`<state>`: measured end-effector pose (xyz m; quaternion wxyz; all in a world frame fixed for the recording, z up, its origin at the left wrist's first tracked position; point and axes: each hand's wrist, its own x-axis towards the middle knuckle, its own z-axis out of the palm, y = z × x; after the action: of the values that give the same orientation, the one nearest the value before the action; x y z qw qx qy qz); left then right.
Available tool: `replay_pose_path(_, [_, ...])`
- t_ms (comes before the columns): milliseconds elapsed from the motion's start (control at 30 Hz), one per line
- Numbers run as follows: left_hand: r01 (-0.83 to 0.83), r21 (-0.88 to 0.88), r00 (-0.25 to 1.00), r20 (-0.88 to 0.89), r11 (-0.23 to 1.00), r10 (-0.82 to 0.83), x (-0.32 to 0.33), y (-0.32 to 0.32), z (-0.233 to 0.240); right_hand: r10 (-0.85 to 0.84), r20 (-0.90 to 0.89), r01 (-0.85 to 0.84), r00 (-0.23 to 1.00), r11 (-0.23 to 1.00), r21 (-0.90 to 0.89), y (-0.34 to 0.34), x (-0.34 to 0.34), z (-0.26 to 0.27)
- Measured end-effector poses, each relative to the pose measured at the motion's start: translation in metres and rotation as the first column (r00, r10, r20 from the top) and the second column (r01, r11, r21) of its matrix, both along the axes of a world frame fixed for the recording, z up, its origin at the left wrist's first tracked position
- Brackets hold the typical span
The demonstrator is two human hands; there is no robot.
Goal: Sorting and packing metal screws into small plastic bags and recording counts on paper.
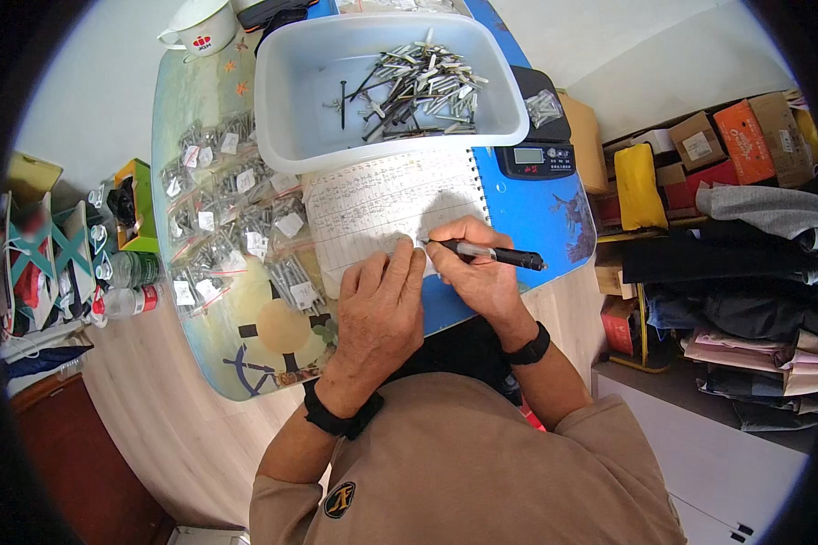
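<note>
My right hand grips a black click pen, its tip down at a small white paper slip. The fingertips of my left hand press on this slip and hold it against the notebook, hiding part of it. Beneath both hands lies the spiral-bound notebook, open at a lined page with handwriting in its upper part. Just beyond it stands a translucent white plastic tub holding a heap of loose nails, screws and other small metal fasteners. The tub overlaps the notebook's top edge.
Several clear zip bags of fasteners, with white labels, cover the table's left side. A black digital scale bears another small bag. A white enamel mug stands at back left. Shelves with boxes and folded clothes flank the right.
</note>
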<state>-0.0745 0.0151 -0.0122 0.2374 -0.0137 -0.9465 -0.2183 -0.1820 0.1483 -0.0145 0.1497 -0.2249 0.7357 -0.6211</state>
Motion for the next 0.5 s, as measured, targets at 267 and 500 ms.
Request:
replay_pose_path(267, [-0.001,-0.008,1.0,-0.02,1.0,0.001,-0.0009,0.0002,0.0013,-0.011,-0.015,0.011,1.0,1.0,0.008,0.0014,-0.0008,0.0001])
replay_pose_path(500, [-0.001,-0.022,1.0,-0.019,1.0,0.0,-0.0011,-0.0004,0.0,0.011,-0.067,-0.011,0.998,1.0,0.005,0.0009,-0.0011,-0.0025])
